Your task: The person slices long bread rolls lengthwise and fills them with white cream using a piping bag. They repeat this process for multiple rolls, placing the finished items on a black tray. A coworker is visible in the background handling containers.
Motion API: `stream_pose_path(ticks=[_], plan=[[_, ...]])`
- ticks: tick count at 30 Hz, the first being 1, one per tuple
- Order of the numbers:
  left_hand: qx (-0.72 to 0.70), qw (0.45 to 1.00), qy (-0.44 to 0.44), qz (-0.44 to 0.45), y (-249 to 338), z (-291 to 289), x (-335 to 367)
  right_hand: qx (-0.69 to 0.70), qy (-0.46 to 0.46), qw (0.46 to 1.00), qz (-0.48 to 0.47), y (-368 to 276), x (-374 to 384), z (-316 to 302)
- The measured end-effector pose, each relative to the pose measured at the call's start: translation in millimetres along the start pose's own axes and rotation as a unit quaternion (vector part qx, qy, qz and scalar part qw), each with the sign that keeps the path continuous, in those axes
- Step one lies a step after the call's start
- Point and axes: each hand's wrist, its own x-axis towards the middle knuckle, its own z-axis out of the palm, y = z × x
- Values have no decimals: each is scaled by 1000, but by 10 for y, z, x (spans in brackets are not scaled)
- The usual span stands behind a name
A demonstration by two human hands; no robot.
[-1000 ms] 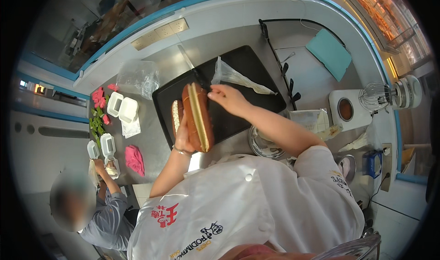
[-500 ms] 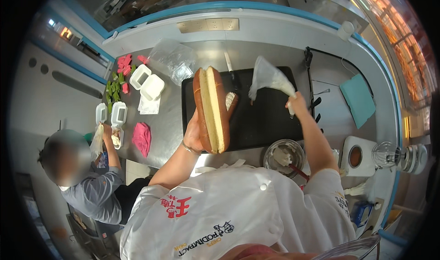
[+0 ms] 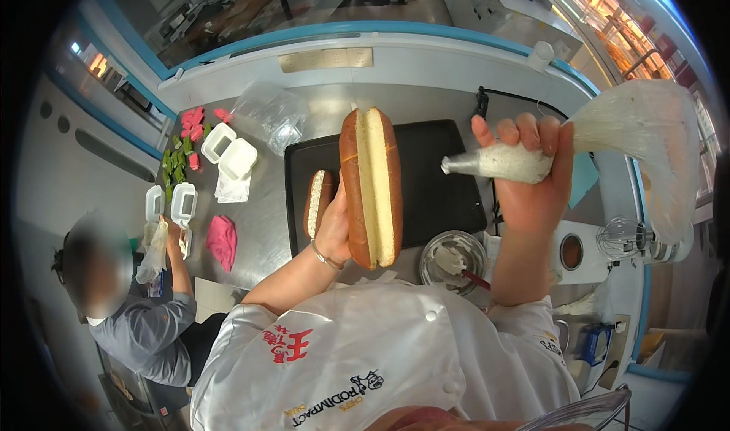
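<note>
Left hand [image 3: 332, 229] gripping split bun [image 3: 372, 191] over dark tray [image 3: 441, 180]; right hand [image 3: 536, 191] closed round piping bag [image 3: 635, 131], tip [image 3: 449, 166] toward split bun, apart; cream-filled bun [image 3: 318, 203] left of split bun

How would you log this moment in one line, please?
left hand: holding split brown bread roll; right hand: holding clear plastic piping bag; white-filled brown roll: on black rectangular tray

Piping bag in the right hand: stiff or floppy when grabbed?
Piping bag: probably floppy at the wide end, which hangs loose past the right hand. The narrow end looks plump with white filling, so likely firmer but squeezable, perhaps oozing if pressed.
</note>
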Motion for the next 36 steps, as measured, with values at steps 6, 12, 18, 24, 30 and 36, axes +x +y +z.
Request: stream_pose_path(ticks=[6,12,18,24,30,36], plan=[[118,993,-1,29,-111,342,-178,-279,-63,943,-169,451,-16,268],[63,998,-19,3,-135,433,-249,-329,-88,924,-173,609,-13,239],[59,998,-20,-6,-164,446,-292,-300,-79,932,-185,625,20,261],[73,997,-19,7,-201,439,-290,-299,-85,931,-192,624,-5,269],[77,997,-29,14,-233,422,-278,-288,-102,932,-197,623,-57,243],[58,998,-11,18,-196,525,-294,-292,-114,929,-194,611,-155,235]])
